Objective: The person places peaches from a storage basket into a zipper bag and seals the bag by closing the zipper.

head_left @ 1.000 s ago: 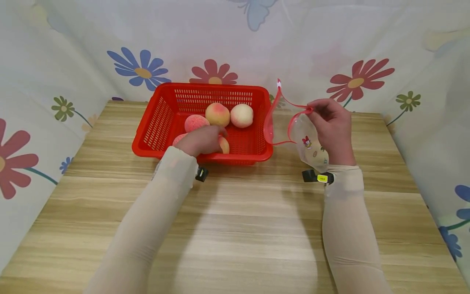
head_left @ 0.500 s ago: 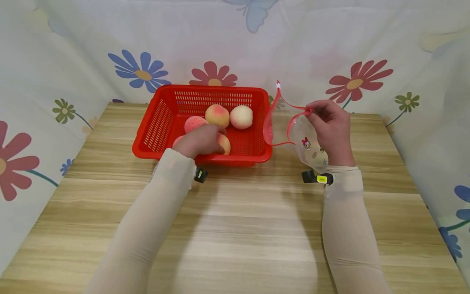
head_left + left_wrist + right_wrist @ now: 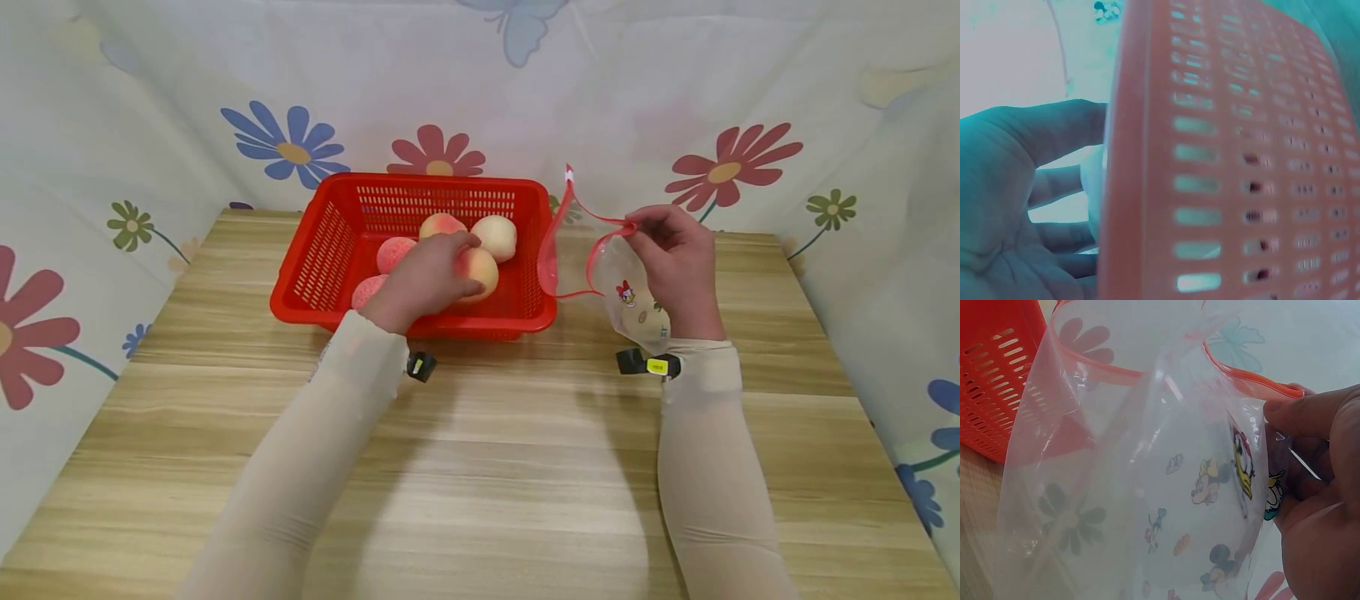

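Head cam: the left hand (image 3: 431,275) has its fingers and thumb wrapped round a yellow-pink peach (image 3: 480,273), all within the red basket (image 3: 420,327). It's a one-handed hold on something round, so I reckon it could slip out, or knock the pale peach (image 3: 495,238) close behind it. Basket contents besides those: another yellow-pink peach (image 3: 442,225) near the back, plus two redder fruits (image 3: 394,253) (image 3: 370,292) over by the wrist. Just beside the basket, the right hand (image 3: 678,258) pinches a clear bag (image 3: 637,321) at one spot on its red rim (image 3: 555,250), mouth gaping.

Left wrist cam: mostly basket wall, tbh. You get curved fingers round a pale bit of the peach, rest hidden behind the basket edge. Can't tell how high it's lifted; if it's low, knuckles or fruit could catch that edge.

Right wrist cam: thumb and fingers are closed together on the rim at one side. Film looks limp, so with only that pinch the mouth could fold shut or swing away if something bumps it. All I can make out on the bag is cartoon prints, no fruit showing through.
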A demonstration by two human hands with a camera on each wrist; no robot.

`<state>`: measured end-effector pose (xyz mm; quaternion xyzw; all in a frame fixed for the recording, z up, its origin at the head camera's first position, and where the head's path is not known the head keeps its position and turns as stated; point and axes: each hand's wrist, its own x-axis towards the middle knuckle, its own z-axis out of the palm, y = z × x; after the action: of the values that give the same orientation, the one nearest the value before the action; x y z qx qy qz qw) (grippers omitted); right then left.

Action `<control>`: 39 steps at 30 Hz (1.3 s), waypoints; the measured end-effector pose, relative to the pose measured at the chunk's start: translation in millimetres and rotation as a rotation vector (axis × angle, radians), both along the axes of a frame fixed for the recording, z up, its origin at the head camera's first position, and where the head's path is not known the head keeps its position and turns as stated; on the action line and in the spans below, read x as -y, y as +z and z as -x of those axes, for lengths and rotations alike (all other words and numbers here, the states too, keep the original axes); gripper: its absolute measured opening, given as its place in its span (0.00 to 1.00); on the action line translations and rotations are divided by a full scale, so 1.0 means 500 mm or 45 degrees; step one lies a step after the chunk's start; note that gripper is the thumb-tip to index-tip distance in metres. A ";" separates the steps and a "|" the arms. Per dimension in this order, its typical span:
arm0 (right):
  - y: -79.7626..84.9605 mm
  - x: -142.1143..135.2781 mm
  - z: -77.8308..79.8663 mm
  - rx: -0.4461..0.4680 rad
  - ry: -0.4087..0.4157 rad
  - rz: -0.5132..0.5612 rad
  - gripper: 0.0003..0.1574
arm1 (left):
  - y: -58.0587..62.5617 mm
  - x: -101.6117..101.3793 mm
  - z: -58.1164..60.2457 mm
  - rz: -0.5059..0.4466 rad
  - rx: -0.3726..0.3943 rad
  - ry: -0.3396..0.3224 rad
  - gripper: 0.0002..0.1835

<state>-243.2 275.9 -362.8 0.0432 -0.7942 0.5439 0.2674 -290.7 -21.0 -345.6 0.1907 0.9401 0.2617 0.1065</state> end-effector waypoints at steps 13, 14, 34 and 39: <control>-0.001 0.000 0.000 0.019 -0.006 0.004 0.13 | 0.012 -0.024 -0.026 -0.121 -0.096 0.019 0.39; -0.001 0.000 0.000 0.021 -0.005 0.002 0.13 | 0.013 -0.026 -0.028 -0.135 -0.107 0.018 0.38; 0.002 0.005 -0.001 0.024 0.018 0.015 0.13 | 0.004 -0.072 -0.065 -0.526 -0.356 -0.044 0.34; 0.003 0.007 -0.002 0.022 0.011 -0.004 0.13 | 0.003 -0.088 -0.074 -0.607 -0.425 -0.070 0.34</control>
<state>-242.3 272.4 -361.5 0.0422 -0.7972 0.5441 0.2580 -253.8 22.8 -344.4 0.2763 0.8511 0.4371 -0.0904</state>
